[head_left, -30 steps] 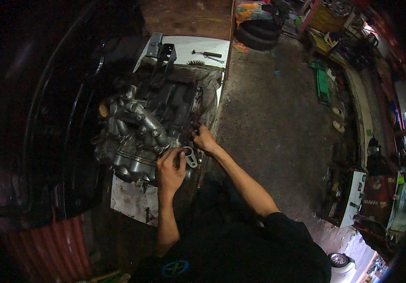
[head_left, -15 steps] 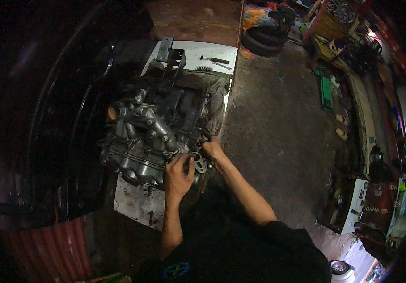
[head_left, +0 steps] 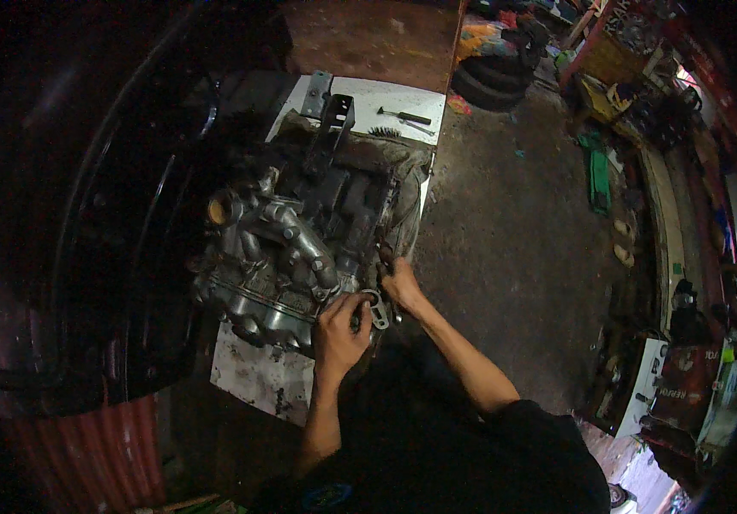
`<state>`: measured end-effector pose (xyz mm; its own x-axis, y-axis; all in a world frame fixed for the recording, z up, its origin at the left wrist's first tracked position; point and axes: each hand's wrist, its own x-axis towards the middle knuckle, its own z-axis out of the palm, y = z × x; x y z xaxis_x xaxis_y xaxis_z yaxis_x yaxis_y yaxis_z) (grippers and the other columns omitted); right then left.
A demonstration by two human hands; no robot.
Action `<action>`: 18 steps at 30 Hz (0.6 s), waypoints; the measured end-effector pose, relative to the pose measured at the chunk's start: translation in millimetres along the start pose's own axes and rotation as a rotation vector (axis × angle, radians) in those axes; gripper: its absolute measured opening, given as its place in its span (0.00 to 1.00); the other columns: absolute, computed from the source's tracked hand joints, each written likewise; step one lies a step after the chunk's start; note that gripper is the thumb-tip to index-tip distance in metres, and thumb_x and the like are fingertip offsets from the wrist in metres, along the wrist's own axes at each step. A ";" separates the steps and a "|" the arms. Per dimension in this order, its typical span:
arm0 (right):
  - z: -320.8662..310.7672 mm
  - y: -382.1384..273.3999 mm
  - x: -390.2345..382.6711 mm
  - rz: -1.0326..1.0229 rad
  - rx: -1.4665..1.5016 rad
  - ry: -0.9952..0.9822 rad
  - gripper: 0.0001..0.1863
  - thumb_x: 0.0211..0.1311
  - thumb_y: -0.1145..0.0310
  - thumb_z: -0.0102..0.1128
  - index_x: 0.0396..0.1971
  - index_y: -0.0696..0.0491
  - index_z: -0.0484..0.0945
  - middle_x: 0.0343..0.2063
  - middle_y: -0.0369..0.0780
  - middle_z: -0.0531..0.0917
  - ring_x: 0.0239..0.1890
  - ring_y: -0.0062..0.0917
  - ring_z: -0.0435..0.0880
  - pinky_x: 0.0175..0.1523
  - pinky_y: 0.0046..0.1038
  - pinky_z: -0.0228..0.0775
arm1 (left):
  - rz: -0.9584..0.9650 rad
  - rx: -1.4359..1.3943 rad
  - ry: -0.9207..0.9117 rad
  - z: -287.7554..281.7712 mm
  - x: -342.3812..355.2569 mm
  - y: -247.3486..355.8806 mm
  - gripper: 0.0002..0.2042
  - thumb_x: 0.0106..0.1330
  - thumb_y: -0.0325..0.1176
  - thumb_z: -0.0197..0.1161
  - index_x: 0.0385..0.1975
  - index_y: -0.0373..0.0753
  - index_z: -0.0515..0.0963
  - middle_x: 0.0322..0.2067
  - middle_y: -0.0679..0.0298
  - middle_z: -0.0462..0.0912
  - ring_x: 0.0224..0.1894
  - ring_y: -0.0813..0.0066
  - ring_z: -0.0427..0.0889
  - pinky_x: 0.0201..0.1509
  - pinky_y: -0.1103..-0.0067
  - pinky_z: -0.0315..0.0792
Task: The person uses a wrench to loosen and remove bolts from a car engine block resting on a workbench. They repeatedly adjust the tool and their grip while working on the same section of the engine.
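A greasy metal engine (head_left: 287, 248) with a branching silver pipe (head_left: 304, 244) on top sits in front of me. My left hand (head_left: 343, 332) rests at its near right corner, fingers curled and thumb bent inward. Thumb and fingertips meet the edge of a pale metal flange (head_left: 380, 310) with holes in it. Just beyond, my right hand (head_left: 401, 283) is closed at the engine's right side. Its fingers wrap round something dark, which the hand and the shadow mostly hide.
Under the engine lies a stained white board (head_left: 257, 373). A black-handled tool (head_left: 407, 116) and a wire brush (head_left: 384, 132) lie beyond the engine. Dark vehicle bodywork (head_left: 103, 214) rises at left. Tyres (head_left: 493, 84) stand on the floor (head_left: 506, 248) at far right.
The whole view has shifted, so engine and hands appear slightly lower and further right. Both hands keep nearly the same places on the engine.
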<state>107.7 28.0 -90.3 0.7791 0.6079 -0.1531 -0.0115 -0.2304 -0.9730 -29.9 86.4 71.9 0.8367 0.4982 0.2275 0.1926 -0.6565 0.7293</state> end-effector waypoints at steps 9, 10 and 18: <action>4.2 -8.5 -28.6 -0.376 -0.247 0.051 0.39 0.44 0.84 0.45 0.62 0.54 0.51 0.20 0.54 0.74 0.22 0.44 0.73 0.33 0.38 0.67 | -0.036 0.015 -0.023 0.0 3.2 0.5 0.06 0.57 0.27 0.54 0.31 0.33 0.75 0.29 0.53 0.78 0.33 0.54 0.78 0.36 0.70 0.71; 5.3 -7.1 -30.8 -0.333 -0.236 0.032 0.39 0.44 0.84 0.45 0.62 0.54 0.50 0.20 0.54 0.74 0.22 0.44 0.73 0.33 0.38 0.67 | -0.055 0.016 -0.026 0.0 2.7 1.7 0.06 0.57 0.27 0.54 0.31 0.33 0.76 0.29 0.53 0.78 0.33 0.54 0.78 0.36 0.70 0.71; 12.0 -5.1 -30.4 -0.121 -0.237 0.038 0.21 0.53 0.79 0.47 0.51 0.60 0.66 0.21 0.54 0.75 0.22 0.44 0.75 0.31 0.37 0.66 | -0.052 0.012 -0.035 3.8 4.4 -4.1 0.06 0.56 0.25 0.54 0.31 0.32 0.75 0.29 0.53 0.78 0.33 0.54 0.78 0.36 0.71 0.71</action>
<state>76.5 19.8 -82.8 0.7890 0.6139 -0.0269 0.2270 -0.3318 -0.9156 -25.1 89.1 67.5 0.8427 0.5121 0.1665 0.2424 -0.6369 0.7318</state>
